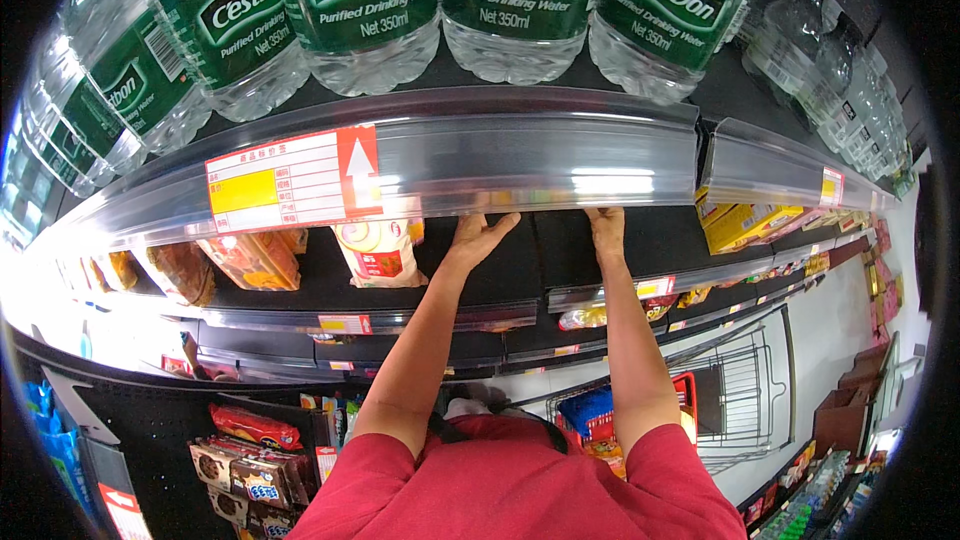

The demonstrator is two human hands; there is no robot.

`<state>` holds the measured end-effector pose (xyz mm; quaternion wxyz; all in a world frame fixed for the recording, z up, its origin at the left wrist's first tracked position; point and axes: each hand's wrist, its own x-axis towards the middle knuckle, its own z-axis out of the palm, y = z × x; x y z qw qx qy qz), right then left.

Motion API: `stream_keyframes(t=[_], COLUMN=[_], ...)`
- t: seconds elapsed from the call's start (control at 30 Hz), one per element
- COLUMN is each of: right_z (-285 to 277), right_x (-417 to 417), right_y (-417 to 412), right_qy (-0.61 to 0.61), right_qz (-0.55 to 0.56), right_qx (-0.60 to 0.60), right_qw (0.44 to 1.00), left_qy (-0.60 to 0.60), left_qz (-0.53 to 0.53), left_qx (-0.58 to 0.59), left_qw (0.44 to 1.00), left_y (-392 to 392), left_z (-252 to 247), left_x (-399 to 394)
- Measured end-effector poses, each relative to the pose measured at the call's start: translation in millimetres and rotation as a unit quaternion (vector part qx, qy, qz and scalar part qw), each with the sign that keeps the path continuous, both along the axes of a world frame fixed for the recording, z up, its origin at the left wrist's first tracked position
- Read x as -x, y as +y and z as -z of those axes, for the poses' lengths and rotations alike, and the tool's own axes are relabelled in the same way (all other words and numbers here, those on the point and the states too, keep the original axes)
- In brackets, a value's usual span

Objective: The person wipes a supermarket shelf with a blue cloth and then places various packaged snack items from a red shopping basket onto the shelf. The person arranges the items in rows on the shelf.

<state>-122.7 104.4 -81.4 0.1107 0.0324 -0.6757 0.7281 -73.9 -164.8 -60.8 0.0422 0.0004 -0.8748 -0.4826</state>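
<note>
Both my arms stretch forward onto a black store shelf, beneath the clear price rail of the shelf above. My left hand has its thumb out to the right, and the rail hides its fingertips. To its left stands a white-and-red snack bag. My right hand is bent at the same depth, its fingers partly behind the rail. Faint orange and yellow colours show in the rail's lower edge near my hands. Whether either hand holds something cannot be seen.
Several Cestbon water bottles line the upper shelf. Orange packages sit at left, yellow boxes at right. A lower shelf rail runs beneath my arms. Behind me are a wire shopping cart and a rack of cookie packs.
</note>
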Motion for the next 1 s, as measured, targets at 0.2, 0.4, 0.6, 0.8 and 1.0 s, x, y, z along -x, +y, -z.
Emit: stream_keyframes(t=[0.2,0.4,0.6,0.8,1.0], right_z=[1.4,-4.6,-2.6,-31.1,-22.0], right_x=[-0.4,-1.3,-2.1,-19.7,-14.4], right_y=[6.1,-1.3,6.6,-11.3,-3.0], right_qy=[0.002,0.023,0.011,-0.02,-0.01], right_qz=[0.003,-0.02,-0.005,0.02,0.005], right_qx=[-0.024,-0.029,-0.021,-0.049,-0.057], right_qw=[1.0,0.999,1.0,0.998,0.998], left_qy=[-0.015,0.015,-0.044,-0.016,0.04], left_qz=[-0.004,-0.023,-0.001,-0.055,0.004], left_qx=[-0.041,-0.072,-0.075,-0.048,-0.034], left_qw=[0.999,0.997,0.996,0.997,0.999], left_y=[7.0,5.1,11.1,8.3,2.9], left_z=[2.0,4.6,-17.6,4.7,22.5], left_x=[-0.8,-2.0,-7.9,-7.9,-2.6])
